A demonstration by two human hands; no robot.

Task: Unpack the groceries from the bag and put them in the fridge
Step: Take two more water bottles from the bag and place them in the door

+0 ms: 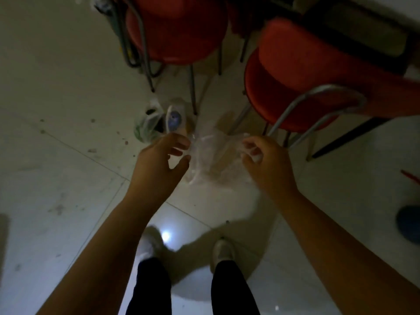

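Left hand (159, 160) grips clear bag (212, 153); right hand (267, 161) too.

Dim, blurry view; glare spot on floor (68, 87).
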